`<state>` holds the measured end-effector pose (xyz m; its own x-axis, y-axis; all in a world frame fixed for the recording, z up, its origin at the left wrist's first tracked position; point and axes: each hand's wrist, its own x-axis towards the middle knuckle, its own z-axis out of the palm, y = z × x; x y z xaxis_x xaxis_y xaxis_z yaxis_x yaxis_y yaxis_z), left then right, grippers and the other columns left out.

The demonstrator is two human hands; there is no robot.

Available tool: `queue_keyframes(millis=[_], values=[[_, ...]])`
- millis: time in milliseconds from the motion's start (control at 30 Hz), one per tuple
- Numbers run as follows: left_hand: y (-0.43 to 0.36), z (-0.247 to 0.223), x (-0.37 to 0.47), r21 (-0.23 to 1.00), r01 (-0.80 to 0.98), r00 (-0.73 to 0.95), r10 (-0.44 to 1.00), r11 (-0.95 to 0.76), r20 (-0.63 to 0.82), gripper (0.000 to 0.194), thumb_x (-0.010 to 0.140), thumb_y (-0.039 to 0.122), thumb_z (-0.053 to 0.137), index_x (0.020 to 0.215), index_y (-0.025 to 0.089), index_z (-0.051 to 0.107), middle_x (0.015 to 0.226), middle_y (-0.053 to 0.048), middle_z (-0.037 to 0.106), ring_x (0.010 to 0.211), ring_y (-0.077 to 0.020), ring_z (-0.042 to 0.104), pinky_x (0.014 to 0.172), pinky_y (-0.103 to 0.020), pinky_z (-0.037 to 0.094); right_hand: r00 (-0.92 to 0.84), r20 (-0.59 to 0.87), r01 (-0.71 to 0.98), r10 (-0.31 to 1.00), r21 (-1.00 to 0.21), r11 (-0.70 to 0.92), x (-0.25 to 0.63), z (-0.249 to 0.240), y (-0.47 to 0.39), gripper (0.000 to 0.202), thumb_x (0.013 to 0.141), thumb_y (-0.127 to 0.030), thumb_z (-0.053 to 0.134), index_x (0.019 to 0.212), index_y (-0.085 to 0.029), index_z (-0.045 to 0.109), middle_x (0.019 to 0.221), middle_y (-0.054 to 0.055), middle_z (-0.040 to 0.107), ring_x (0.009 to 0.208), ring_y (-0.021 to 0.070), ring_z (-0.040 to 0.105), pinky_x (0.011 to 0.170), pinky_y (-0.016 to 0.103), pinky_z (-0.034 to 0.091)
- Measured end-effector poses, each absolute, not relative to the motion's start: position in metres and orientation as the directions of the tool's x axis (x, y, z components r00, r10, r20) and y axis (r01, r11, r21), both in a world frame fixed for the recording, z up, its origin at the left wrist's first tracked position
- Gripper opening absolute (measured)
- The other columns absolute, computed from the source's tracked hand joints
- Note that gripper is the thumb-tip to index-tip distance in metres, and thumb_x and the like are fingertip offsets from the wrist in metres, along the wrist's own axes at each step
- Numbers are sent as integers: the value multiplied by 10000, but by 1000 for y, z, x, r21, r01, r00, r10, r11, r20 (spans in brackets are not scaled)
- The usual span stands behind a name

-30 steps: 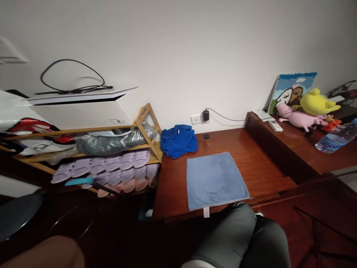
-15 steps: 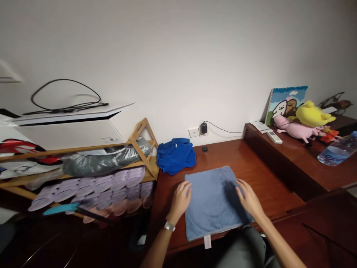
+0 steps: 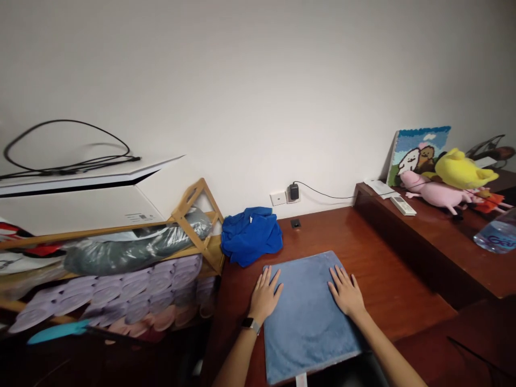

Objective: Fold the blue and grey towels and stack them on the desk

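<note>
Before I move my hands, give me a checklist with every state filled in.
1. Left hand at the left edge of the grey-blue cloth: ok.
2. Right hand on the cloth's right side, fingers spread: ok.
3. Cloth unfolded and lying flat: ok.
4. Blue fabric bundle off the cloth: ok, behind it to the left.
5. White tag wholly in view: not ok, the picture's bottom edge cuts it.
6. Cloth's near edge fully supported by the desk: cannot tell.

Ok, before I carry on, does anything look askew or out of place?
Nothing looks spilled. The blue cloth lies crumpled at the back left of the desk, unlike the flat grey-blue cloth. The white box on the shelf also looks ajar, a dark gap showing near its top.
</note>
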<state>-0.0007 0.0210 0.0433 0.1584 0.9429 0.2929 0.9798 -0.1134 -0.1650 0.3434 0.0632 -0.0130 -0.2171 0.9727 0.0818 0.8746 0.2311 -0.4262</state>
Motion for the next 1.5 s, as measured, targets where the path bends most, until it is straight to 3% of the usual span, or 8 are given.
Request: queue_keyframes(millis=[133,333,700,800,933,1133,1300,1500], values=[[34,44,19,-167,977,183,922,-132,343,516,1063,418,439,1531,232,550,1653,-144,437,1542,-319,397,1258,-541,353,-189,165,880,968,-408,242,324,5,90,603,1083,-450,245,1585,-216,484,1666,65,391,1563,242,345,1322,492,193],[63,38,71,-130,976,205,931,-172,302,510,1076,427,415,1552,274,519,1639,-110,471,1527,-287,425,1241,-521,384,-420,134,792,898,-430,434,286,17,132,619,1088,-451,243,1652,-215,341,1708,69,277,1613,228,224,1321,474,202],[46,34,11,-136,989,-4,945,51,328,620,1062,501,394,1573,161,485,1640,-171,447,1530,-325,416,1241,-544,372,-291,63,859,955,-423,289,341,-25,158,655,1078,-493,218,1676,-230,259,1720,32,247,1619,203,202,1330,442,162],[48,40,23,-117,993,15,934,29,358,589,1054,438,404,1565,161,496,1621,-173,474,1516,-343,436,1250,-580,343,-263,44,870,964,-422,257,336,-13,152,651,1079,-462,228,1675,-203,264,1722,47,238,1621,212,197,1330,469,160],[54,42,82,-58,993,119,912,-105,393,569,1065,324,352,1601,152,436,1667,-152,407,1562,-308,361,1280,-559,305,-231,160,856,960,-435,279,323,1,124,641,1082,-415,209,1676,-180,263,1727,50,220,1630,202,150,1339,461,126],[56,19,178,36,964,247,937,-263,248,536,1094,374,327,1588,223,467,1643,-89,464,1549,-244,389,1291,-491,326,-305,118,826,945,-461,324,312,-8,76,632,1052,-346,238,1637,-149,370,1702,75,292,1619,237,198,1332,461,166],[25,11,126,-14,971,232,927,-238,294,560,1080,427,389,1603,233,442,1636,-103,469,1527,-279,427,1257,-545,371,-277,107,827,955,-479,293,318,-13,74,630,1067,-406,242,1644,-181,359,1695,62,311,1612,216,225,1333,451,170],[-14,48,19,-109,994,27,943,10,330,561,1071,389,382,1563,144,492,1590,-165,510,1493,-307,476,1233,-552,405,-248,53,849,967,-469,243,328,-1,77,642,1057,-408,258,1640,-162,369,1691,78,316,1603,236,253,1325,472,191]])
